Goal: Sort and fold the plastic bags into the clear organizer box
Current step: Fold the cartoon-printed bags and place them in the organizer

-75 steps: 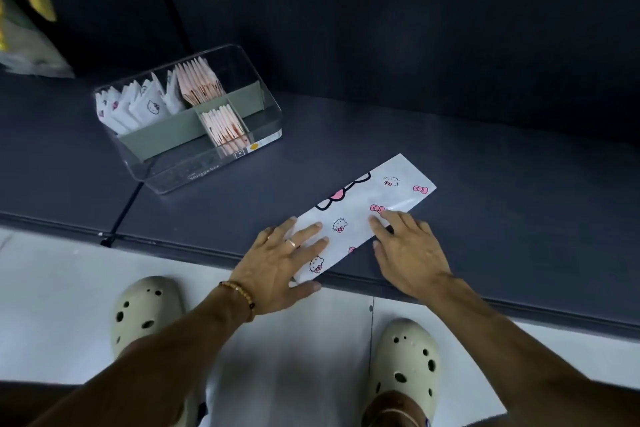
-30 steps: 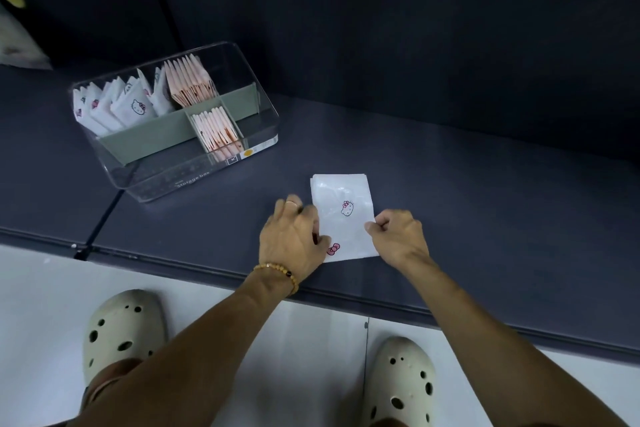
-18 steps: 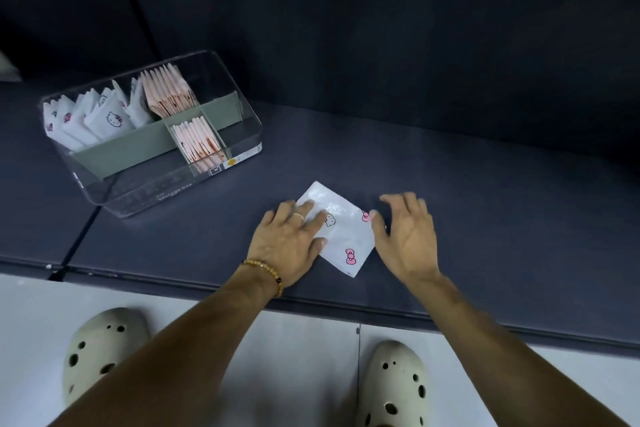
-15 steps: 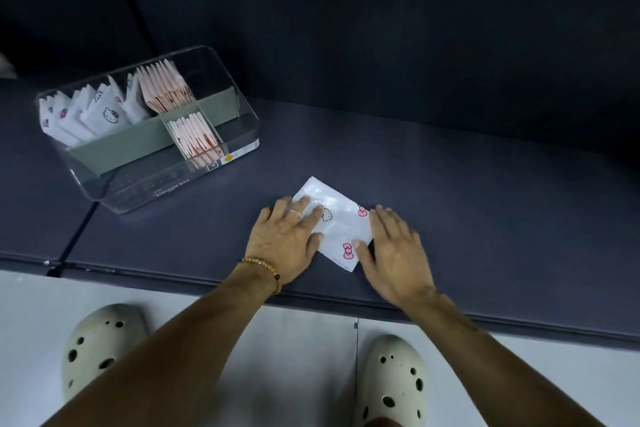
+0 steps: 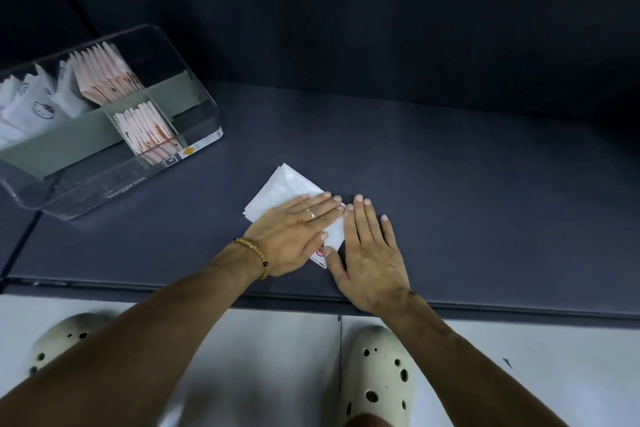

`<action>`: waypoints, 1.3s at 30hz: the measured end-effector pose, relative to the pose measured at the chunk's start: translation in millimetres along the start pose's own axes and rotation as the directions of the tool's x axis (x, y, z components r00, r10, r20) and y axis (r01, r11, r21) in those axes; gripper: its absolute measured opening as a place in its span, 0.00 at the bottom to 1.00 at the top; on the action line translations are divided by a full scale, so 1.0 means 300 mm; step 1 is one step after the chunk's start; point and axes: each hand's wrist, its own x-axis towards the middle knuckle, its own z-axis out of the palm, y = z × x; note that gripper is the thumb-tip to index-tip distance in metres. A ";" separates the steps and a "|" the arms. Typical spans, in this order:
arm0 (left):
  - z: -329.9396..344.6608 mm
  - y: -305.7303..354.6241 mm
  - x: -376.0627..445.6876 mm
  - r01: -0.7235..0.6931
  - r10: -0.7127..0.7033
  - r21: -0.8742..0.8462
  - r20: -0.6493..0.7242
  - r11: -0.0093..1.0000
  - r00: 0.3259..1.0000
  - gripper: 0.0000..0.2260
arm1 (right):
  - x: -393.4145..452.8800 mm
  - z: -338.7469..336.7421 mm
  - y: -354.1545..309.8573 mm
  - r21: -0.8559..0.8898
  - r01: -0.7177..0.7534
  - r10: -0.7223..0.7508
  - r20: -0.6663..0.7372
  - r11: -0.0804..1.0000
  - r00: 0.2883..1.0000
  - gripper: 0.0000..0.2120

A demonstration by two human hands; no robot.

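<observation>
1. The folded white plastic bag [image 5: 284, 189] was pressed flat on the dark counter [image 5: 467, 191] under the left hand [image 5: 294, 236], fingers straight and together.
2. The right hand [image 5: 369, 253] was laid flat just beside it, fingers straight, thumb touching the bag's near corner.
3. Bare counter was seen right of and beyond both hands; its front edge ran just behind the wrists.
4. The clear organizer box [image 5: 114, 184] stood well left of the hands, marked "Storage box", with folded bags [image 5: 104, 76] upright inside.
</observation>
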 end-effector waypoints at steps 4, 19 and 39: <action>-0.015 -0.056 -0.011 0.059 -0.059 0.000 0.008 0.998 0.998 0.29 | -0.001 -0.007 -0.004 0.010 -0.017 0.017 -0.001 1.000 1.000 0.39; -0.059 -0.163 -0.119 0.425 -0.425 -0.092 0.023 0.901 0.905 0.29 | -0.062 -0.065 -0.002 -0.047 0.085 -0.085 -0.005 0.995 0.996 0.34; -0.046 0.178 -0.405 0.366 -0.366 0.017 0.005 0.931 0.931 0.35 | -0.129 -0.112 -0.025 -0.029 0.457 -0.456 0.038 0.889 0.889 0.28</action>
